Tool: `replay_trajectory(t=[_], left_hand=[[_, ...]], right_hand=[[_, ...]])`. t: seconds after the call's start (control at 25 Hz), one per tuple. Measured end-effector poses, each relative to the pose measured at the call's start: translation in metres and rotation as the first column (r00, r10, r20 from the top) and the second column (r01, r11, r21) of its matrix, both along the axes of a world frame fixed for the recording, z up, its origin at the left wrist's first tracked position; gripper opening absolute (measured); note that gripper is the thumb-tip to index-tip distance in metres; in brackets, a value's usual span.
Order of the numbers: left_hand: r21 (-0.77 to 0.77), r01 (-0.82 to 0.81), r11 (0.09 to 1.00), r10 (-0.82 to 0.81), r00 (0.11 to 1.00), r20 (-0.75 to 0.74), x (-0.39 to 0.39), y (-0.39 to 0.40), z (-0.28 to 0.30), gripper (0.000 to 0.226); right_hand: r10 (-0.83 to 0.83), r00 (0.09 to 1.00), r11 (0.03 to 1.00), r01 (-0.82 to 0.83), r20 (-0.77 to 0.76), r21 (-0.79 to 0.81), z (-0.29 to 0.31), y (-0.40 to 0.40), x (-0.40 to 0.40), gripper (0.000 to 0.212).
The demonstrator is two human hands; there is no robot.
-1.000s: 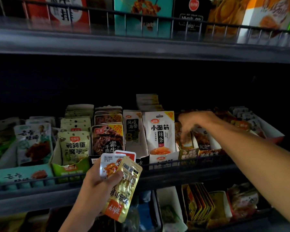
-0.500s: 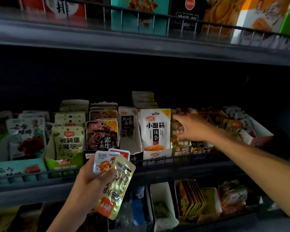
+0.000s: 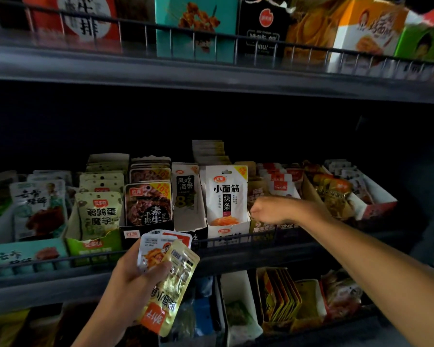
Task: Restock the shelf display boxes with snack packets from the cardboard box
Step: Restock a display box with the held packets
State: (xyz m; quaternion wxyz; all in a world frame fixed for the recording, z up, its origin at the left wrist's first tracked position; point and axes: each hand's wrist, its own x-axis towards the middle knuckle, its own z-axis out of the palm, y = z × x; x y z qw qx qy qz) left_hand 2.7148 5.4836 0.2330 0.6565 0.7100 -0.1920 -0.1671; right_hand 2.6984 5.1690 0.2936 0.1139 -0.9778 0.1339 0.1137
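Head view, looking down past my own forearms at a dim store shelf. Nearest me, my left hand (image 3: 133, 276) is curled round a small fan of snack packets (image 3: 169, 279): a yellow see-through one in front, tilted with its orange end down, and two white-and-red ones behind it, thumb pressed across their faces. They hang just in front of the wire rail (image 3: 236, 240) of the middle shelf. Below that rail, the lower shelf (image 3: 311, 326) shows more display boxes in shadow, one with a row of yellow-orange packets standing on edge; I cannot read them. Further in, my right hand (image 3: 268, 209) reaches across to the display boxes (image 3: 258, 225) on the middle shelf, knuckles up, fingers bent downward at the front of the box just right of the white packet (image 3: 226, 194) with black characters and an orange picture. Whether the fingertips pinch anything I cannot tell; they are hidden behind the hand. Left of the white packet stand a tall narrow seaweed packet (image 3: 186, 189), a dark packet with a yellow corner flash, a pale green one, and farther left a white-and-red one. Right of my wrist, an angled box (image 3: 376, 209) holds brown and orange packets. Farthest, the top shelf (image 3: 211, 71) carries large cartons behind its own wire rail. The cardboard box is not in view.
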Motion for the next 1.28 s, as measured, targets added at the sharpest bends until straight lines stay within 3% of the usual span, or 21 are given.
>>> replay_trajectory(t=[0.08,0.16,0.28,0.48,0.64,0.88,0.96,1.12,1.28], left_hand=[[-0.006,-0.003,1.0,0.003,1.0,-0.018,0.001,0.001,0.001,0.032],[-0.01,-0.014,1.0,0.013,1.0,-0.027,0.002,0.002,0.002,0.032],[-0.005,-0.031,1.0,0.031,1.0,0.003,0.004,0.006,0.001,0.032],[0.006,-0.026,1.0,0.026,0.999,0.024,0.005,0.01,-0.001,0.032],[0.023,-0.025,0.999,0.024,0.998,0.054,0.005,0.013,-0.001,0.029],[0.022,-0.026,0.999,0.024,0.998,0.066,0.008,0.013,-0.001,0.029],[0.011,-0.023,1.0,0.022,0.998,0.065,0.008,0.012,-0.002,0.03],[0.009,-0.017,1.0,0.017,0.999,0.048,0.008,0.009,-0.003,0.033],[0.008,-0.013,1.0,0.013,0.998,0.054,0.012,0.005,-0.004,0.032]], right_hand=[[-0.07,0.99,0.997,0.075,-0.119,0.034,0.003,0.004,0.014,0.037],[-0.102,0.981,0.994,0.107,-0.168,0.019,0.001,0.001,0.021,0.018],[-0.101,0.974,0.99,0.118,-0.203,0.075,-0.006,-0.003,0.022,0.04],[-0.112,0.985,0.993,0.117,-0.128,0.034,-0.014,-0.009,0.024,0.044],[-0.029,0.993,0.998,0.021,-0.113,-0.067,0.003,-0.006,0.018,0.029],[0.027,0.999,0.998,-0.028,-0.03,-0.048,0.001,-0.008,0.005,0.028],[0.058,0.998,0.998,-0.057,0.03,-0.038,0.005,-0.008,0.0,0.026],[-0.031,0.932,0.999,0.04,0.361,-0.02,0.007,-0.017,-0.004,0.021],[-0.041,0.883,0.998,0.058,0.467,-0.021,0.006,-0.023,-0.005,0.017]])
